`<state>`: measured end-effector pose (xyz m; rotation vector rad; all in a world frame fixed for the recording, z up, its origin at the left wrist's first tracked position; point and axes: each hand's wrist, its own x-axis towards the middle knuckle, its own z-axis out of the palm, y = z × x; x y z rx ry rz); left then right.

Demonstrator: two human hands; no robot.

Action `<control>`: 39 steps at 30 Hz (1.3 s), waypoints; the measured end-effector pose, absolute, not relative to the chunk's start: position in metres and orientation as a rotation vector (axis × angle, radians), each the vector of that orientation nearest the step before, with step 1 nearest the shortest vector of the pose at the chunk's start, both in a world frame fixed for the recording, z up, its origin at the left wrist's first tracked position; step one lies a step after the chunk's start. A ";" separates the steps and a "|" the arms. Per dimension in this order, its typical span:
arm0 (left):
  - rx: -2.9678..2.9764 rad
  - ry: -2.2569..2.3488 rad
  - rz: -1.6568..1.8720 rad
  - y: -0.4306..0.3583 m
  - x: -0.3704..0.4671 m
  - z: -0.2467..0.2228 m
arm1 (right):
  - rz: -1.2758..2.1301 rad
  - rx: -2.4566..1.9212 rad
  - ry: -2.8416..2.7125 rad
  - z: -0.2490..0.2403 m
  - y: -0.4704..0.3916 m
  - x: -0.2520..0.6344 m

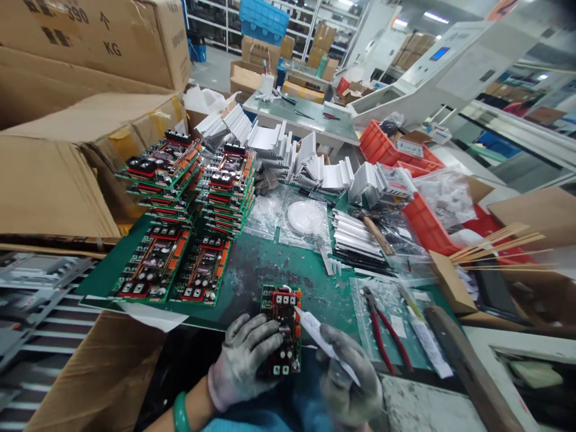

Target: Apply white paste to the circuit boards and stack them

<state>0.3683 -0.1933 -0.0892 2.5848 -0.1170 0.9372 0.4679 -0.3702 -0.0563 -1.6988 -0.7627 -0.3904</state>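
Observation:
A green circuit board (pixel 287 354) with red, black and orange parts stands at the table's near edge, its lower end toward my lap. My left hand (pixel 249 354), in a grey-stained white glove, grips it from the left, fingers lying across its face. My right hand (pixel 348 375), gloved alike, is closed around a slim white tube (pixel 321 339). The tube's narrow tip meets the board near its upper right side; whether it touches cannot be made out. Two piles of similar circuit boards (pixel 227 186) rise at the left, with more boards (pixel 155 261) in front.
Silver heat sinks (pixel 310 162) line the back of the green table (pixel 245 264). Red-handled pliers (pixel 382 330), a hammer (pixel 377 234) and metal strips (pixel 355 240) lie to the right. Orange crates (pixel 382 144) stand beyond; cardboard boxes (pixel 49 186) crowd the left.

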 end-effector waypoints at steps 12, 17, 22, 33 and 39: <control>2.656 -0.117 0.985 -0.191 0.370 -0.086 | -0.513 -1.793 -1.707 0.003 -0.317 0.462; 2.617 -0.064 1.053 -0.195 0.370 -0.090 | -0.484 -1.846 -1.621 -0.002 -0.308 0.461; 2.593 -0.091 1.017 -0.195 0.370 -0.087 | -0.351 -1.834 -1.613 0.000 -0.321 0.465; 2.546 -0.077 0.914 -0.196 0.370 -0.086 | -0.042 -1.434 -0.159 -0.037 -0.376 0.449; 2.574 -0.084 0.903 -0.195 0.371 -0.087 | 0.079 -1.549 -0.441 -0.035 -0.377 0.444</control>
